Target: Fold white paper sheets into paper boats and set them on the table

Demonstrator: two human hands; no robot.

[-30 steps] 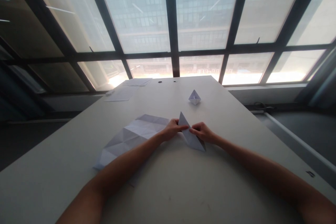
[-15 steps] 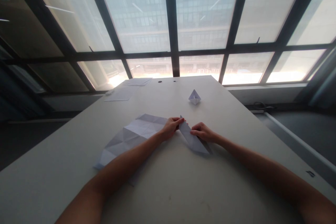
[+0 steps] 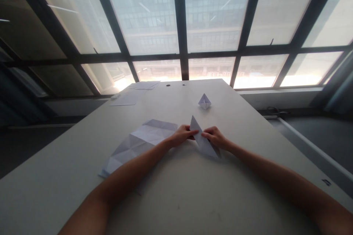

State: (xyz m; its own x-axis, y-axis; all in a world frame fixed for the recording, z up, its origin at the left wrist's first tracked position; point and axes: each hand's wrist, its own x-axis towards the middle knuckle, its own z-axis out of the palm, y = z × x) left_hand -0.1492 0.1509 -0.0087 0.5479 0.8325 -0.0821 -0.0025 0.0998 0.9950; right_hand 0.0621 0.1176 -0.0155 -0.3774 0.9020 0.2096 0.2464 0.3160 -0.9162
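A folded piece of white paper (image 3: 205, 146), long and pointed at both ends, is held between my two hands just above the table. My left hand (image 3: 184, 134) pinches it from the left, thumb across its near face. From the right, my right hand (image 3: 215, 136) grips its edge with thumb and curled fingers. Beside my left forearm lies a large creased sheet of paper (image 3: 143, 136), partly covered by that arm. Beyond my hands a small folded paper boat (image 3: 204, 101) stands on the white table (image 3: 176, 198).
Flat paper sheets (image 3: 125, 98) lie at the table's far left, with more papers (image 3: 145, 85) behind them. A round dark hole (image 3: 168, 85) sits near the far edge. A small dark mark (image 3: 326, 182) is at the right edge. Large windows rise behind the table.
My left hand has slid down along the folded paper, and its upper tip now sticks up above my fingers. The paper has turned a little more upright. My right hand has risen slightly.
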